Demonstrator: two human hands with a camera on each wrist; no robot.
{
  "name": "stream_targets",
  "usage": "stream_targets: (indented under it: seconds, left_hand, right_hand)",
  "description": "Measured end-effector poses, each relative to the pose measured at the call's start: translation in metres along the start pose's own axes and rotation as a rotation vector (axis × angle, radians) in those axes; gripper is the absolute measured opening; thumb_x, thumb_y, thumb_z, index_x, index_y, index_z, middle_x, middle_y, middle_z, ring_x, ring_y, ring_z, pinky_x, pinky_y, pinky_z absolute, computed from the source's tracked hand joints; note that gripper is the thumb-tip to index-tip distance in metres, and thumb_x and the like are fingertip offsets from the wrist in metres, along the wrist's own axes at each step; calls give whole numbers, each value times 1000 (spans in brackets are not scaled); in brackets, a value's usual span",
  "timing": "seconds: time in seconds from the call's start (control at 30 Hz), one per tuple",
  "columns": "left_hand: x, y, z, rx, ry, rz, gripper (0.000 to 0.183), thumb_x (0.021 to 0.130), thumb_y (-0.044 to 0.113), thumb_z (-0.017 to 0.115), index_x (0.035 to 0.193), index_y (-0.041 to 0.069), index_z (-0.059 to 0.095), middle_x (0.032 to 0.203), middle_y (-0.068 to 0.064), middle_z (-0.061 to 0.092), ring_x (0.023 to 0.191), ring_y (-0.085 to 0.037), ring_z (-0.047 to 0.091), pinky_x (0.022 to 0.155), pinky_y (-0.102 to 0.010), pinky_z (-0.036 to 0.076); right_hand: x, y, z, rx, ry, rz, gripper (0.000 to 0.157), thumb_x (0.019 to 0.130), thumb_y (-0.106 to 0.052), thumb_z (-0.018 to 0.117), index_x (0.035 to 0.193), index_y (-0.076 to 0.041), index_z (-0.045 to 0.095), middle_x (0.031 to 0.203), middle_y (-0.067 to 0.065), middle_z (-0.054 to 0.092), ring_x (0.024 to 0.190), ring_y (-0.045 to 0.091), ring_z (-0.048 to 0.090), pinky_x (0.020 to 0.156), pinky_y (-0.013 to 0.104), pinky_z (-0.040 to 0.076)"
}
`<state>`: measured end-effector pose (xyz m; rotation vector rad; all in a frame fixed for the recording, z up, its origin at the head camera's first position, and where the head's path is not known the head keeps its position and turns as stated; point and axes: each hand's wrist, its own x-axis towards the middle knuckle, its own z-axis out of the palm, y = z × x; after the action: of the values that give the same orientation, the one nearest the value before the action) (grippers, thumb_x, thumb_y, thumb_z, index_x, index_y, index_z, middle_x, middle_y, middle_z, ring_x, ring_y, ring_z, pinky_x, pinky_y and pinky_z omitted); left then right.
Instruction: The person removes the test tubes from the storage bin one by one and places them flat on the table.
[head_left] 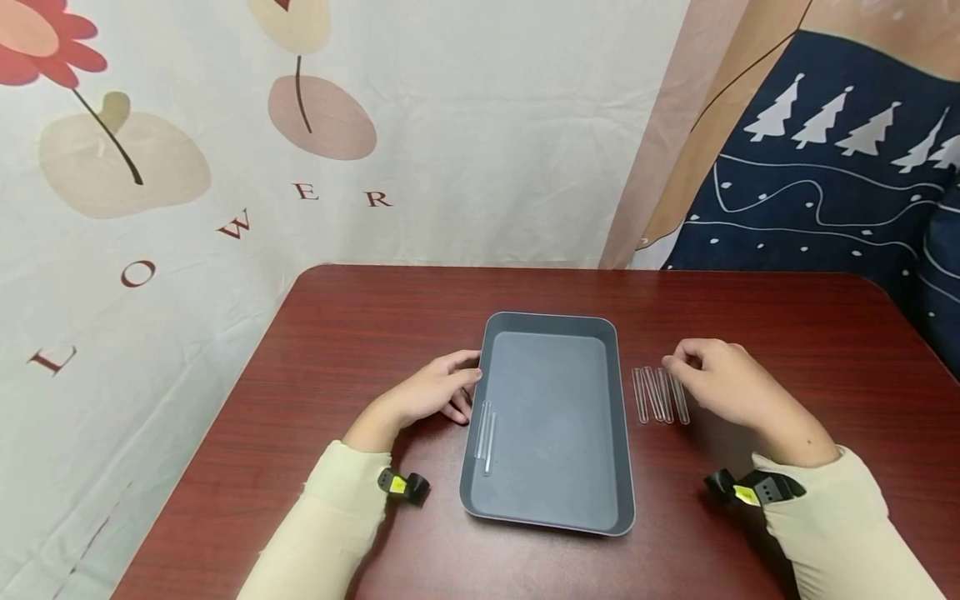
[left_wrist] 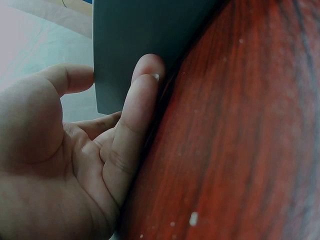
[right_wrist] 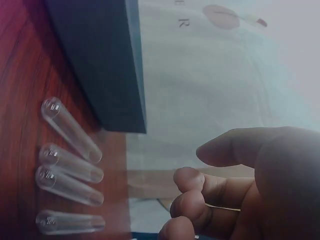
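Observation:
A grey rectangular tray (head_left: pixel 555 417) lies on the table. Fingers of my left hand (head_left: pixel 427 390) rest against its left outer wall, with the thumb tip at the rim in the left wrist view. Two clear tubes (head_left: pixel 489 446) lie inside the tray along its left side. To the right of the tray, several more clear test tubes (right_wrist: pixel 72 131) lie in a row on the table. Just above the right end of that row hovers my right hand (head_left: pixel 727 387). Its fingers are loosely bent, and a gap shows between thumb and index finger with nothing held.
The dark red wooden table (head_left: pixel 360 333) has rounded far corners. Behind it hangs a pale cloth (head_left: pixel 480 167) with flowers and letters, and a dark blue cloth (head_left: pixel 810 192) with white trees at the right. Black camera straps sit on both wrists.

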<state>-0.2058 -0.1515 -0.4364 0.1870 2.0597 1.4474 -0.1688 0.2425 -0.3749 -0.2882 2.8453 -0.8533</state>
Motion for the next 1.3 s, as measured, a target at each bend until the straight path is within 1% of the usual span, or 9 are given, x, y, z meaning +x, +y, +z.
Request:
stream_targets:
  seconds: [0.23,0.4,0.53,0.67,0.8,0.87,1.0,1.2,1.3]
  left_hand:
    - [1,0,1,-2,3,-5,57,104,28,50,156,14,31,95,-12,66,66,-17,68,66,-33,62]
    - [1,-1,0,2,2,-1,58,104,28,49,157,12,30,95,-13,66,66,-16,67,66,-33,62]
    - [0,-1,-1,5,-3,2,59,104,28,49,157,10,28,96,-13,66,66,-16,67,66,-33,62]
    - [0,-1,-1,7,-1,-5,59,104,29,49,157,11,29,97,-14,66,66,-17,67,66,-33,62]
    - [0,0,0,5,1,-6,59,104,28,49,157,11,28,96,-13,66,66,-17,67,66,-33,62]
    - [-1,0,0,1,5,-12,59,104,29,49,157,13,29,96,-13,66,66,-17,67,66,-33,62]
    - [-1,1,0,-2,10,-15,58,104,28,49,157,14,30,95,-13,66,66,-18,68,66,-34,62]
    - [-1,0,0,-1,8,-9,58,104,28,49,157,14,30,95,-13,66,66,-18,68,66,-34,62]
    - [0,0,1,-1,0,-3,58,104,28,49,157,14,30,96,-14,67,67,-18,68,66,-34,62]
  right_hand:
    - [-3,-9,2,5,43,-36,31,103,-30,52,83,-11,65,58,-4,46,53,11,43,49,27,35]
    - [-4,-14,3,25,58,-44,31,103,-31,53,84,-11,66,60,-3,48,53,11,45,50,27,37]
    - [-5,-18,5,50,65,-50,30,103,-29,55,81,-10,64,59,-3,47,52,11,46,49,27,38]
    - [-5,-21,6,67,73,-62,28,102,-27,55,81,-11,64,59,-4,46,52,11,45,49,27,38]
    - [-6,-24,7,76,102,-66,26,102,-28,55,84,-12,65,60,-3,45,54,11,44,50,28,37]
    - [-6,-25,7,77,122,-71,26,102,-28,56,84,-12,66,60,-3,46,56,11,44,51,28,37]
    - [-7,-30,8,96,140,-81,25,102,-29,56,85,-13,66,58,-2,48,52,11,46,50,28,40]
    - [-9,-36,12,135,143,-95,25,101,-30,58,84,-14,66,55,-3,48,48,11,47,49,28,41]
    - [-10,-38,14,154,120,-92,25,102,-30,58,84,-14,65,54,-2,49,46,12,48,49,28,42]
